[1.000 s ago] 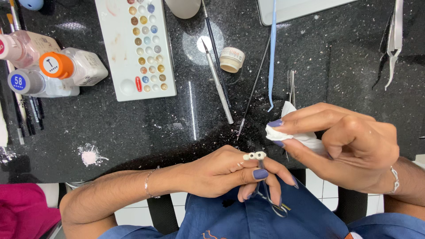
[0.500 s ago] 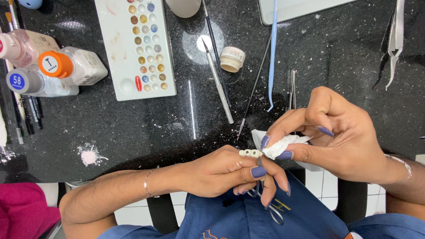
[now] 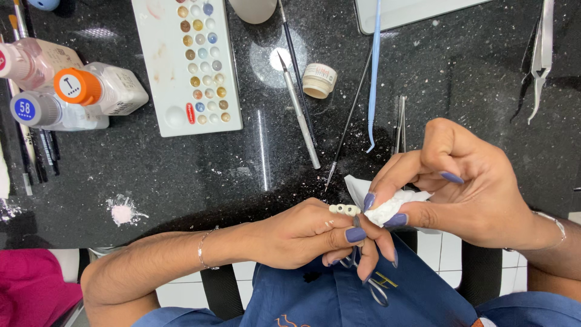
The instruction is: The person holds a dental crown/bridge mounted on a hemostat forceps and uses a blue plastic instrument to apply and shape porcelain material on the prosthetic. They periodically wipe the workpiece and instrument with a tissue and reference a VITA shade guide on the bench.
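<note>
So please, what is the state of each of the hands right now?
Left hand: closed, holding a small white tooth bridge at the fingertips.
Right hand: closed, pinching a white tissue.

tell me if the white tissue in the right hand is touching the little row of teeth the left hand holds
Touching. In the head view the crumpled white tissue pinched by the right hand presses against the end of the tooth piece held by the left hand, with no gap visible.

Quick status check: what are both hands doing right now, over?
Left hand grips small tooth bridge. Right hand pinches white tissue against it. Nothing between them.
</note>
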Motion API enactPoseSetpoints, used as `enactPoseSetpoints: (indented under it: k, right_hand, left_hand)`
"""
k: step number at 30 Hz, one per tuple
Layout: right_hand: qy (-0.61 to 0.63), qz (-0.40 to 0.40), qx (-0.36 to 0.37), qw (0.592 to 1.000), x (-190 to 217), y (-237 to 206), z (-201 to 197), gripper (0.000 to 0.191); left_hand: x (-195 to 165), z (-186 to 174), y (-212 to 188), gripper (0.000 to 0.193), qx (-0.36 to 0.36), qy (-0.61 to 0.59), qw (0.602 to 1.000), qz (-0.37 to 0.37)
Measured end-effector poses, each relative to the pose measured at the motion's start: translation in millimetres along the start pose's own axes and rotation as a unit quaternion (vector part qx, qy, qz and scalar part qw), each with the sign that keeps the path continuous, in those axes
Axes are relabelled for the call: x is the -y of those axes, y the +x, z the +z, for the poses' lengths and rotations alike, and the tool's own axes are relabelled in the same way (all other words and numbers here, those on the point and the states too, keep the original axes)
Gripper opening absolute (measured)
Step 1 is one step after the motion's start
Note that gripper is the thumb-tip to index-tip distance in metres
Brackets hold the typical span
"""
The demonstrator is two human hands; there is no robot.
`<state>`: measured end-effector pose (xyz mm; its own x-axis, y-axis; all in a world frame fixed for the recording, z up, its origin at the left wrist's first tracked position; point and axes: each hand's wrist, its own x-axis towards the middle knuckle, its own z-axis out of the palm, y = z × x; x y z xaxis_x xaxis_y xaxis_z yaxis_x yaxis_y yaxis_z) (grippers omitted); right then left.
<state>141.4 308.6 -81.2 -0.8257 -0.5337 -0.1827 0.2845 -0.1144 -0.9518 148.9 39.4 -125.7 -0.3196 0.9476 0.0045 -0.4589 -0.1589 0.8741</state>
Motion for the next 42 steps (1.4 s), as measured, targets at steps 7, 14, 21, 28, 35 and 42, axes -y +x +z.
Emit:
enactPoseSetpoints:
  k: [7, 14, 21, 28, 35, 42]
  right_hand:
    - [-0.056, -0.059, -0.024, 0.996, -1, -3, 4, 0.045]
    - [-0.110, -0.088, -0.021, 0.990, -11, -2, 9, 0.046]
    - [-0.192, -0.153, -0.021, 0.969, -8, 1, 10, 0.041]
    - [-0.233, -0.180, -0.032, 0.955, -4, 5, 11, 0.041]
    - [-0.241, -0.185, -0.025, 0.952, -3, 6, 14, 0.043]
    - [-0.243, -0.178, -0.025, 0.953, 0, 9, 15, 0.044]
  left_hand:
    - [-1, 2, -3, 0.040, -0.022, -0.044, 0.999, 0.010]
    - [3, 2, -4, 0.033, -0.076, -0.115, 0.990, -0.011]
    - [6, 1, -5, 0.027, -0.089, -0.166, 0.982, -0.021]
    - [8, 1, -4, 0.027, -0.083, -0.180, 0.980, -0.016]
    - [9, 0, -5, 0.028, -0.085, -0.165, 0.982, -0.023]
    - [10, 0, -3, 0.028, -0.083, -0.164, 0.983, -0.019]
